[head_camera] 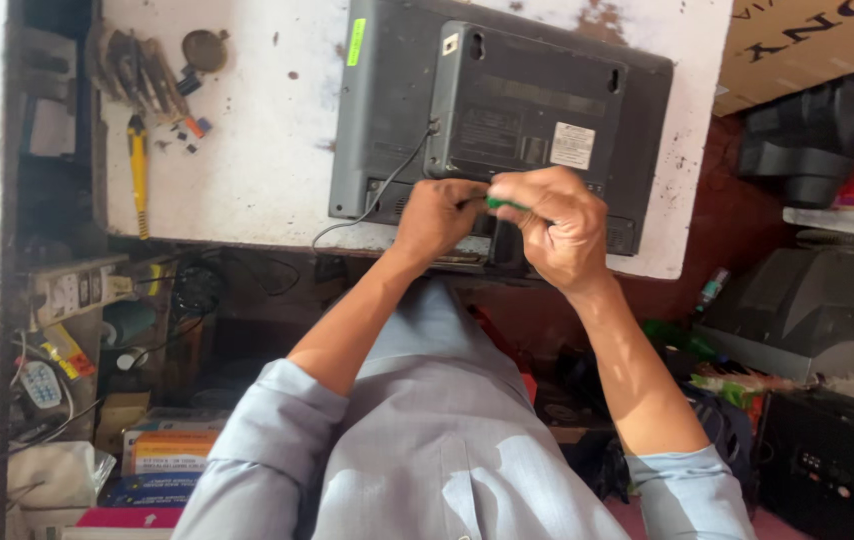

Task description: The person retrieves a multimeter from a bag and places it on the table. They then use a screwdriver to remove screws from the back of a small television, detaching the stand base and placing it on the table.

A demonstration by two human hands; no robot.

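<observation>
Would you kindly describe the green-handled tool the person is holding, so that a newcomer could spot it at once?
Start at the white worktable, where a dark grey monitor lies face down. At its near edge the left hand and right hand meet, and the green-handled tool shows between them. It is the only bright green item at the hands, unlike the yellow-handled tool lying far off to the side.

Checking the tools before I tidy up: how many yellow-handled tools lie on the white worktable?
1: a yellow-handled tool lies near the left edge of the white worktable, below the cluster of rusty tools. Others may be hidden.
</observation>
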